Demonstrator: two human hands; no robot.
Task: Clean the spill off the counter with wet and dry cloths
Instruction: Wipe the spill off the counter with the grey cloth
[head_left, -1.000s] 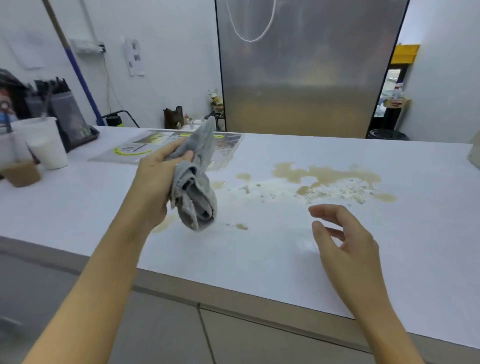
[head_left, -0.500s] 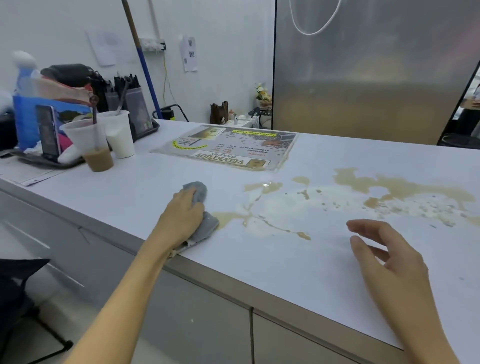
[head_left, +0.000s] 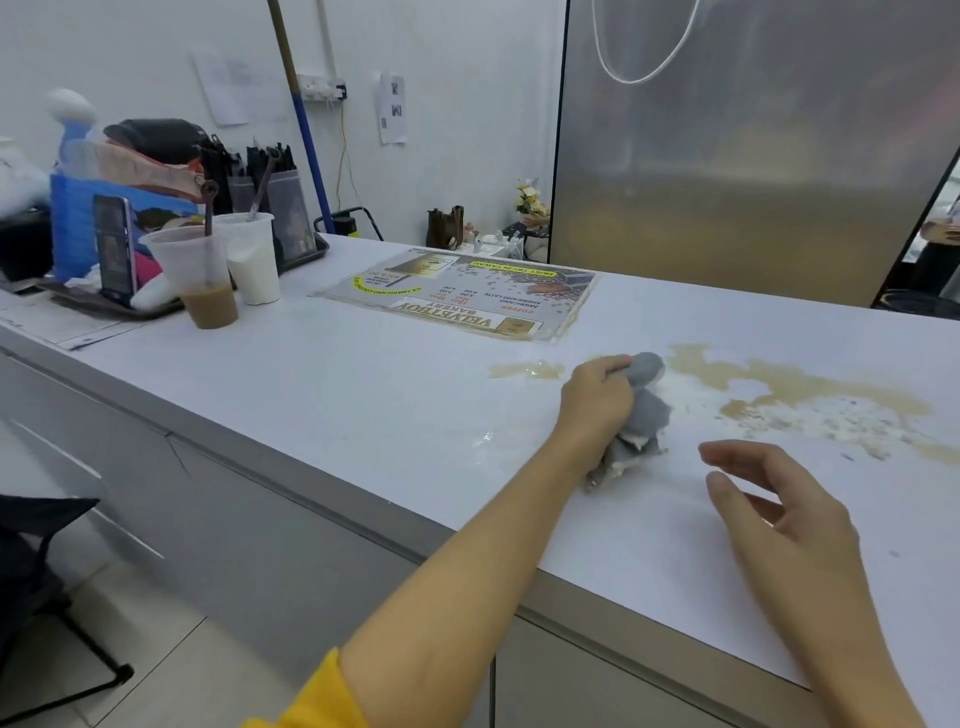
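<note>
A brown spill (head_left: 800, 389) with pale foamy patches spreads over the white counter (head_left: 363, 395) at the right; a smaller puddle (head_left: 524, 370) lies to its left. My left hand (head_left: 597, 405) grips a bunched grey cloth (head_left: 641, 405) and presses it on the counter at the spill's left edge. A wet sheen shows on the counter just left of the cloth. My right hand (head_left: 779, 514) hovers over the counter near its front edge, to the right of the cloth, fingers loosely spread, holding nothing.
A laminated menu sheet (head_left: 462, 301) lies behind the spill. At the left stand a plastic cup of coffee (head_left: 200, 280) and a white cup (head_left: 252, 257), next to a tray of clutter (head_left: 119, 234). A steel fridge door (head_left: 753, 145) rises behind the counter.
My left hand has dragged the cloth to the right and away from the front edge, into the spill. The small streaks it passed over are gone. My right hand stays hovering.
</note>
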